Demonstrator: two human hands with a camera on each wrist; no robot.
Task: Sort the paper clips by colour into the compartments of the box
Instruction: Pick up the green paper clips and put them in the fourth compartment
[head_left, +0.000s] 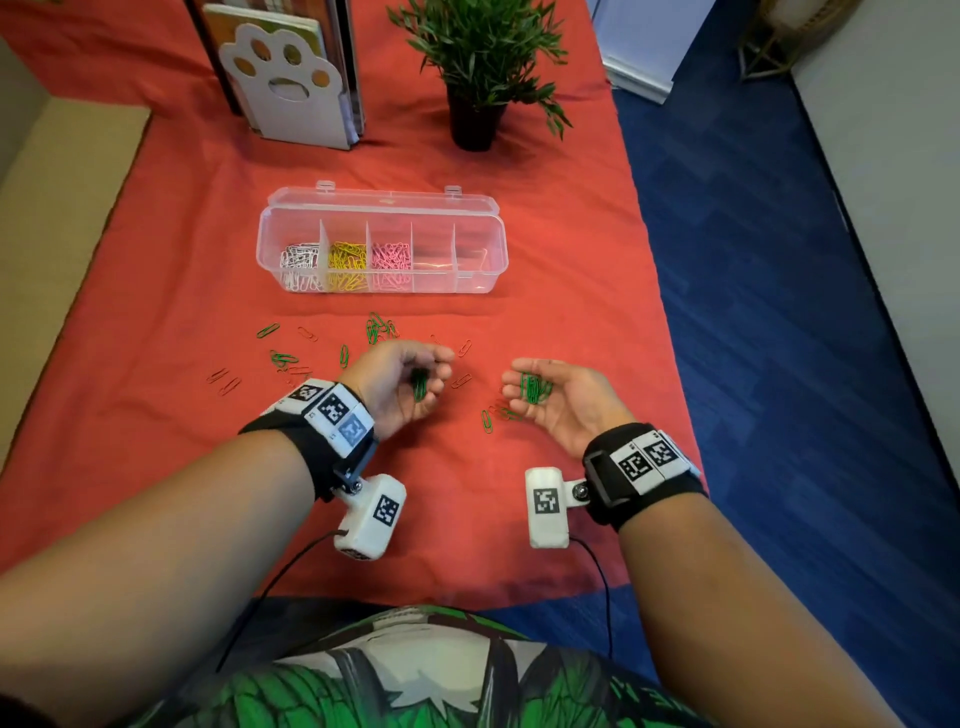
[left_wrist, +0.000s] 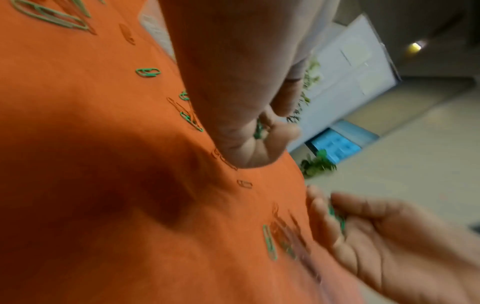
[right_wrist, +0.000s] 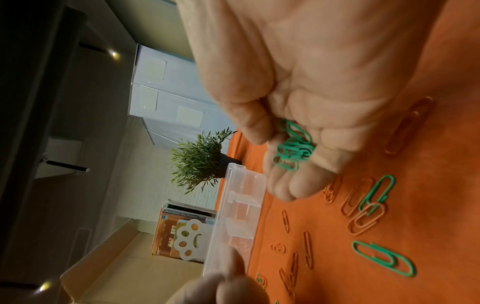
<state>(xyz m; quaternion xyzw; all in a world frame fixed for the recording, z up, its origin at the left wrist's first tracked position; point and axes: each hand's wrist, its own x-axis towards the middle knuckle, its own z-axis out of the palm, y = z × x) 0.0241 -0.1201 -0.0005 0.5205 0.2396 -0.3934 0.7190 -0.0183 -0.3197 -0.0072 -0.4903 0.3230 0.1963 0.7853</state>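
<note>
Left hand (head_left: 400, 382): held just above the cloth, fingers curled in and pinching a few green clips (head_left: 420, 385).
Right hand (head_left: 563, 402): palm up, fingers together and loosely cupped, thumb apart; a green heap (head_left: 534, 387) lay in it.
Box (head_left: 493, 244): clear, lid open, beyond the hands; white clips (head_left: 298, 262), yellow clips (head_left: 347, 265) and pink clips (head_left: 390, 262) filled its three left compartments.
Loose clips (head_left: 283, 358): green and red, scattered on the red cloth (head_left: 156, 312) between box and hands.

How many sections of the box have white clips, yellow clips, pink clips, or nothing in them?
White clips: 1 section
Yellow clips: 1 section
Pink clips: 1 section
Empty sections: 2
Total sections in the box: 5
</note>
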